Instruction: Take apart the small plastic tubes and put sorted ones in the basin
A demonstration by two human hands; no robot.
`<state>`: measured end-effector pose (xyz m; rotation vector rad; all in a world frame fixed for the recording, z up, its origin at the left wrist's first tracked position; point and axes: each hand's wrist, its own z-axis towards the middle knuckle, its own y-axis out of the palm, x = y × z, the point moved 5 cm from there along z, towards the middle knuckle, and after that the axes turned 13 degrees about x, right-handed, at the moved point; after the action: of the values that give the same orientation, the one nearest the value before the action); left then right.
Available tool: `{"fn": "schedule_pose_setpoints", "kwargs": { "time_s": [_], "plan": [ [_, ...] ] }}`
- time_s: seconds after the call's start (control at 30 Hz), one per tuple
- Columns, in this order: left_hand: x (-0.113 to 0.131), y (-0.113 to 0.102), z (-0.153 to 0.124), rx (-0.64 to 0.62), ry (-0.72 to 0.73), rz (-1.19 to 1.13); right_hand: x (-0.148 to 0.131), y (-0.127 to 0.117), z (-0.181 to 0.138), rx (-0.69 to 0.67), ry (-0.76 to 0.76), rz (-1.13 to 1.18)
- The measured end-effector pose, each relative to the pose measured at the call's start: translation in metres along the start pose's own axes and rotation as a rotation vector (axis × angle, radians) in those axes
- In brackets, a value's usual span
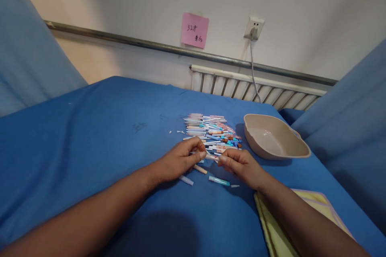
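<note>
A pile of small coloured pens [211, 132] lies on the blue cloth [99, 128]. My left hand [181, 158] and my right hand [239, 165] meet just in front of the pile, both pinched on one thin pale pen [212, 156] held between their fingertips. Loose pens lie under the hands: a white one [186, 180], a cream one [200, 169] and a teal one [218, 181].
A beige plastic dish [297, 153] stands to the right of the pile. A yellow cloth [271, 229] lies under my right forearm. Behind are a radiator [241, 86], a wall socket with a cable [253, 28] and a pink note [194, 30].
</note>
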<state>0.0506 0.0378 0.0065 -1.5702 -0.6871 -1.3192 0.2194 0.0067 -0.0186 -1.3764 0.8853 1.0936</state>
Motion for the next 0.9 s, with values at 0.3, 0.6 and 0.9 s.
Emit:
{"fn": "schedule_pose_setpoints", "kwargs": {
  "time_s": [0.3,0.6,0.9],
  "plan": [
    [-0.004,0.001,0.004,0.01,-0.025,-0.009,-0.012,-0.01,-0.006,0.205,-0.34,-0.314],
    [0.003,0.002,0.001,-0.004,0.093,0.06,-0.015,-0.003,-0.007,0.13,-0.272,-0.239],
    [0.012,0.004,-0.003,-0.049,0.247,0.136,0.009,0.015,-0.005,-0.142,0.312,0.339]
  ]
}}
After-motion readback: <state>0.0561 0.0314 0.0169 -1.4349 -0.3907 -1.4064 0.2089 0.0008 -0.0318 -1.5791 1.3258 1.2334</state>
